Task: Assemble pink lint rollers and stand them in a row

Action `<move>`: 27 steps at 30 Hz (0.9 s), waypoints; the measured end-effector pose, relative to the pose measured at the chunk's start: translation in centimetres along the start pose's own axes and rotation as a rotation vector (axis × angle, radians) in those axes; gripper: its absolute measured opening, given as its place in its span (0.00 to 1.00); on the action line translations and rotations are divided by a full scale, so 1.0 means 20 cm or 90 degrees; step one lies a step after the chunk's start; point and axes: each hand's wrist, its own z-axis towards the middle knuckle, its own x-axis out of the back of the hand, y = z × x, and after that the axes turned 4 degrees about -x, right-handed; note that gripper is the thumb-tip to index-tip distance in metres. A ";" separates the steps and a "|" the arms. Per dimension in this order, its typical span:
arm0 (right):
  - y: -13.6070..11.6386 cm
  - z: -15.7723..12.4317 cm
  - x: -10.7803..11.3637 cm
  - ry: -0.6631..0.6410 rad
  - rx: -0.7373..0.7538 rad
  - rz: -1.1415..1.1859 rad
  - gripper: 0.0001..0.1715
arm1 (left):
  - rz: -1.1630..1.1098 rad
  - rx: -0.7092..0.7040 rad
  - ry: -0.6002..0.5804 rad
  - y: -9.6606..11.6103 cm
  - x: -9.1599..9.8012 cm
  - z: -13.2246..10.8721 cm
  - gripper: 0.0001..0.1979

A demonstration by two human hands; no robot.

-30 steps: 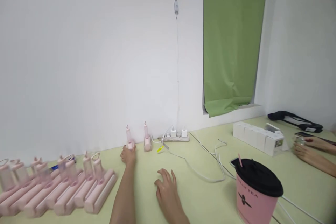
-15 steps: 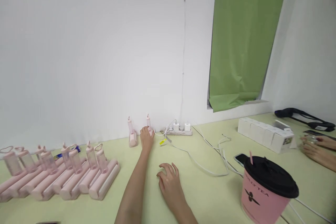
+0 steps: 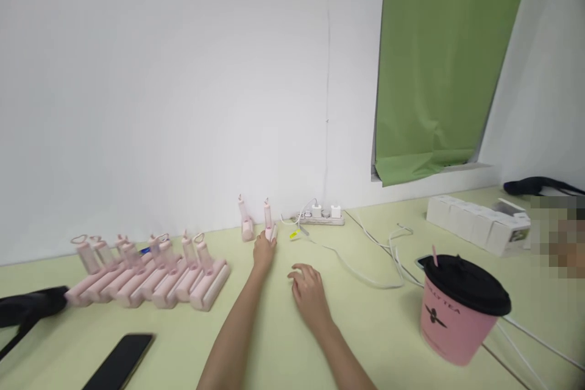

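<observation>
My left hand [image 3: 264,251] reaches forward, with its fingers around the near end of a small pink device [image 3: 269,219] that has an upright clear tube. Where the fingers meet the device is partly hidden. A second pink device [image 3: 247,225] of the same kind stands just left of it, by the wall. My right hand [image 3: 311,291] rests over the table, its fingers loosely bent and apart, holding nothing. Several more pink devices [image 3: 210,283] lie side by side in a row to the left, each with a clear tube and a loop on top.
A power strip [image 3: 320,219] with white chargers and cables lies against the wall. A pink lidded cup [image 3: 457,317] stands at right front, and white boxes [image 3: 475,225] sit behind it. At left front are a black phone [image 3: 119,361] and a black strap [image 3: 36,308].
The view has turned left, bringing the phone and strap into sight. My left hand has slid back to the device's near end, leaving more of it visible. My right hand stays loosely bent.
</observation>
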 end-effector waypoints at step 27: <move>-0.01 -0.01 0.13 -0.016 0.175 -0.102 0.14 | -0.467 0.079 -0.092 -0.17 0.58 -0.71 0.34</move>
